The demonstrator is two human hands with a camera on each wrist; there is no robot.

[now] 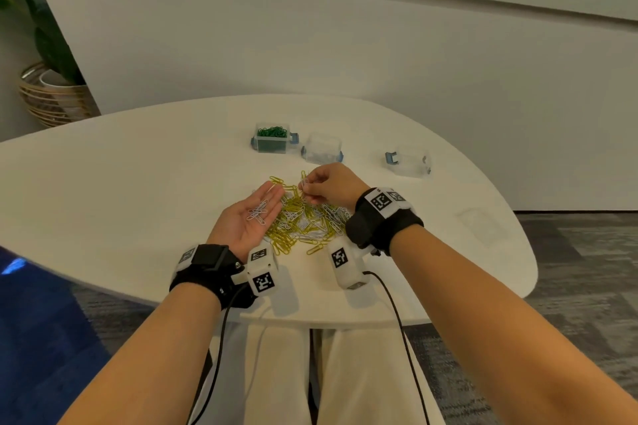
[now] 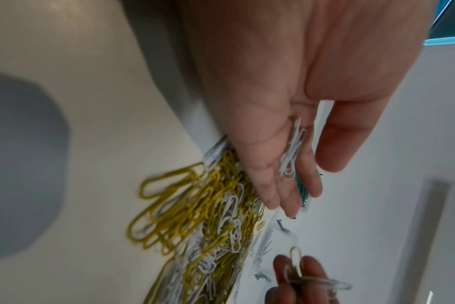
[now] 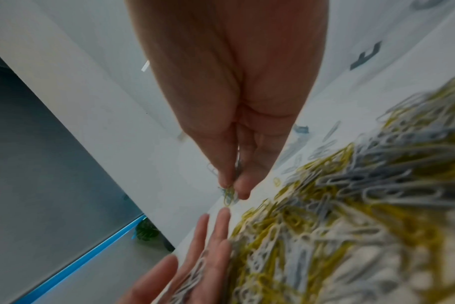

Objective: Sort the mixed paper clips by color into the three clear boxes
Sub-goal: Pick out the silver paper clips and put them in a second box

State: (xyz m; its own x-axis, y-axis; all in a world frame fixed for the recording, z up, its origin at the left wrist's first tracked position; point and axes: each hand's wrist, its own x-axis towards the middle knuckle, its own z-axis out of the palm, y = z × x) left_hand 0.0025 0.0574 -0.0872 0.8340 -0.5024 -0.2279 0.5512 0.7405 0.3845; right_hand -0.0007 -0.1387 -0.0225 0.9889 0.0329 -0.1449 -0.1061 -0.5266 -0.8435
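A heap of yellow and white paper clips [image 1: 303, 217] [image 2: 203, 222] [image 3: 351, 216] lies mid-table. My left hand [image 1: 250, 217] [image 2: 286, 164] is held flat, palm up, left of the heap, with several white clips [image 1: 259, 212] [image 2: 292, 150] lying in it. Over the heap's far side my right hand [image 1: 305, 188] [image 3: 231, 187] pinches a white clip hooked with a yellow one [image 2: 296, 267] [image 3: 229, 195]. Behind stand three clear boxes: one full of green clips [image 1: 272, 138], one with white clips [image 1: 322, 148], and one that looks empty [image 1: 409, 162].
The white rounded table [image 1: 103, 183] ends close to my lap. A clear lid [image 1: 481, 226] lies flat on the table at the right. A potted plant in a wire basket [image 1: 51, 97] stands on the floor at the far left.
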